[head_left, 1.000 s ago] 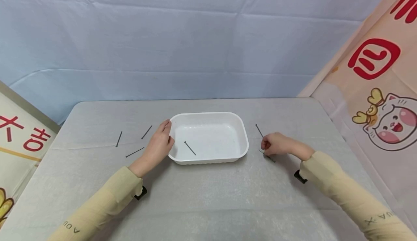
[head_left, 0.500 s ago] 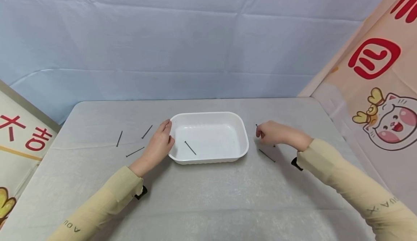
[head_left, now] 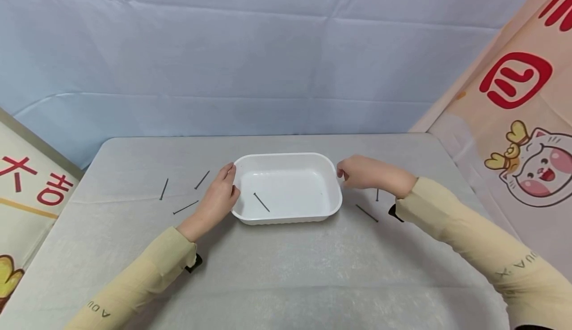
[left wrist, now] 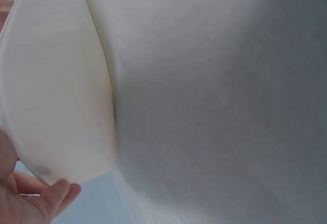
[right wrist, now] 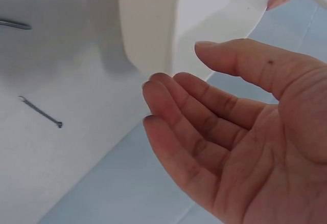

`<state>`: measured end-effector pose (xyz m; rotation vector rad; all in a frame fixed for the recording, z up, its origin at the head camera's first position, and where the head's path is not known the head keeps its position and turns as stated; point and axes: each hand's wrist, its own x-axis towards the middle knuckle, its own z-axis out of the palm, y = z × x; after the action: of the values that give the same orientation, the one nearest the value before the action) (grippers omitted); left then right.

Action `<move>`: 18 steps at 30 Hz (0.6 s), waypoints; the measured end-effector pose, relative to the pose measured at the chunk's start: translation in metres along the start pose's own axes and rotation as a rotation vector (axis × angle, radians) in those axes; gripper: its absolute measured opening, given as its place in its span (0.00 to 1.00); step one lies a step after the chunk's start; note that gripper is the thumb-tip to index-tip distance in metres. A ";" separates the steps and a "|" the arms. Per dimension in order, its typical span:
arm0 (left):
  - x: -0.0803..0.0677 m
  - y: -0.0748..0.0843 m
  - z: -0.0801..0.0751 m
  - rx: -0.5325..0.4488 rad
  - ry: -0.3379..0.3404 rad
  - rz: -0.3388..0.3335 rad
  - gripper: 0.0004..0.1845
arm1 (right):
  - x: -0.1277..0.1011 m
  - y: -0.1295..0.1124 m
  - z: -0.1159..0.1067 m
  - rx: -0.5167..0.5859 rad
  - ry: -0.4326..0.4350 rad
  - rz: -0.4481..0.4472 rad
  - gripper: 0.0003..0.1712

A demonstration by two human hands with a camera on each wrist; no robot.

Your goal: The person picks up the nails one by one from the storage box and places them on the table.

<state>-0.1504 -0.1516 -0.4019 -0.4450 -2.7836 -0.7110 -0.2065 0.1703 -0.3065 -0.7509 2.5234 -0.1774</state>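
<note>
A white rectangular tray (head_left: pixel 286 160) stands on the table, with one dark nail (head_left: pixel 261 202) lying inside. My left hand (head_left: pixel 216 198) grips its left rim. In the left wrist view, the left fingers (left wrist: pixel 57 196) bend round the tray's edge. My right hand (head_left: pixel 368 171) is at the tray's right rim; whether it touches the rim cannot be told. From the right wrist camera, the right thumb and fingers (right wrist: pixel 199 137) stand apart with nothing between them. Right of the tray lie a nail (head_left: pixel 367 213) and another nail (head_left: pixel 377 194), partly behind the hand.
Left of the tray lie a nail (head_left: pixel 164 189), a second nail (head_left: pixel 202 179) and a third nail (head_left: pixel 185 207). A grey cloth covers the table (head_left: pixel 286 270). Behind it hangs a pale blue cloth (head_left: pixel 268 72); a printed banner (head_left: pixel 514 136) hangs at the right.
My right hand has moved from the nails on the right, away from me and leftward, to the tray's right rim. A nail it covered now shows partly. The left hand stays.
</note>
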 end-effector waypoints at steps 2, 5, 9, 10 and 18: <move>0.000 0.000 0.000 -0.002 0.002 0.001 0.26 | 0.002 -0.004 -0.002 -0.011 0.000 -0.002 0.15; 0.000 0.000 0.000 -0.004 -0.003 0.000 0.26 | 0.005 -0.011 -0.005 -0.024 -0.008 0.002 0.16; 0.000 0.001 -0.001 -0.006 -0.008 -0.002 0.26 | 0.008 -0.019 -0.008 -0.050 -0.003 -0.013 0.16; 0.000 0.001 -0.001 -0.007 -0.008 -0.003 0.26 | 0.009 -0.020 -0.009 -0.055 0.000 -0.017 0.16; 0.000 0.002 -0.001 -0.005 -0.003 -0.008 0.26 | 0.017 -0.034 -0.014 -0.072 0.029 -0.059 0.15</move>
<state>-0.1495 -0.1506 -0.3999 -0.4369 -2.7880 -0.7196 -0.2095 0.1322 -0.2929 -0.8581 2.5482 -0.1193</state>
